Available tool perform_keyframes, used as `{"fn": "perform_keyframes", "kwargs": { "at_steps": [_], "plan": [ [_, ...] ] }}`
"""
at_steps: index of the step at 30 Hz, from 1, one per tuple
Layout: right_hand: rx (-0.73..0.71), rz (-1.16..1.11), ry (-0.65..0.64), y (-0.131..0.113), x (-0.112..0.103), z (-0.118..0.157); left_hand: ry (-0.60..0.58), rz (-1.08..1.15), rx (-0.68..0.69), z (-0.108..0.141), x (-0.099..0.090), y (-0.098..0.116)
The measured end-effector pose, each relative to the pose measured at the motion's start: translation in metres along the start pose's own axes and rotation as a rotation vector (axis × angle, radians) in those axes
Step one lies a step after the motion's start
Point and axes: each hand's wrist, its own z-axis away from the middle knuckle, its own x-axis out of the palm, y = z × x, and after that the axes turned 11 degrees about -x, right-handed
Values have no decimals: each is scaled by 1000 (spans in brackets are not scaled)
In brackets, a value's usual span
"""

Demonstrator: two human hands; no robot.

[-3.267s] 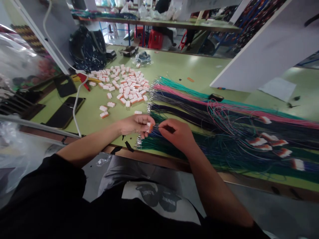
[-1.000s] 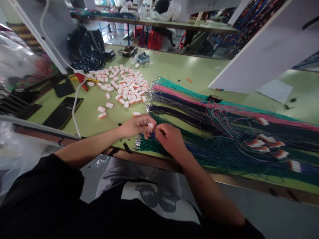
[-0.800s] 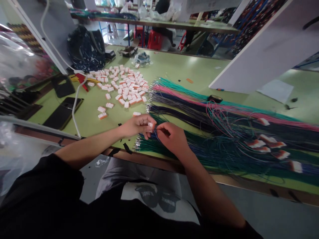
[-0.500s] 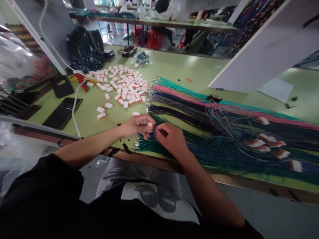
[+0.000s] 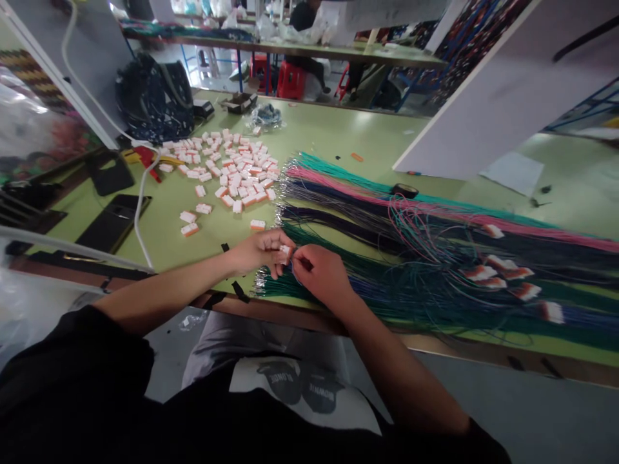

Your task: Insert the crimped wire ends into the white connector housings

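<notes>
A small white-and-orange connector housing [image 5: 285, 251] is pinched in the fingers of my left hand [image 5: 261, 252]. Close on its right, my right hand [image 5: 320, 269] has thumb and forefinger pressed together on a thin blue wire [image 5: 295, 273] at the housing's edge. Whether the wire's end sits inside the housing is hidden by the fingers. Beneath both hands lie bundles of green wires [image 5: 309, 233] and blue wires [image 5: 372, 290], with bare metal terminals [image 5: 260, 282] at their left ends. A single loose housing [image 5: 258, 225] rests just beyond my left hand.
A heap of loose housings [image 5: 242, 171] spreads over the green table [image 5: 333, 132]. Pink wires [image 5: 333, 182] run rightward; several wired housings [image 5: 500, 270] lie on the bundles. Red-and-yellow pliers [image 5: 147, 161], a phone [image 5: 113, 222], a white cable [image 5: 141, 212] and a slanted panel [image 5: 483, 103] stand about.
The whole view has shifted slightly, so the table appears further left. Both hands keep their pinch, with the housing and wire still close together.
</notes>
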Motion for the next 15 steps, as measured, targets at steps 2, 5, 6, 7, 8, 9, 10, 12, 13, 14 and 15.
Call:
{"fn": "perform_keyframes", "kwargs": {
  "at_steps": [2,5,6,7,8,9,10,12,13,14,15],
  "plan": [
    [-3,-15,-36,1,-4,0,-21,-15,-12,0,0,1],
    [-90,-132,-188,9,-25,-7,-64,-23,-25,1,-2,2],
    [-117,-149,-236,15,-34,-12,-91,-23,-30,1,-4,3],
    [-121,-126,-259,21,-42,-17,-125,-25,-40,2,-5,3],
    [-89,-49,-233,29,-49,-24,-165,-33,-58,2,-6,3],
    [-32,66,-185,36,-53,-30,-208,-46,-81,2,-7,3],
    [32,190,-145,44,-54,-36,-251,-62,-108,3,-8,3],
    [134,404,-132,58,-49,-47,-315,-95,-154,3,-10,2],
    [158,474,-150,64,-43,-50,-334,-105,-165,3,-10,2],
    [166,522,-171,68,-38,-52,-346,-112,-169,3,-10,2],
    [165,548,-186,72,-33,-53,-354,-114,-167,4,-10,2]
  ]
}}
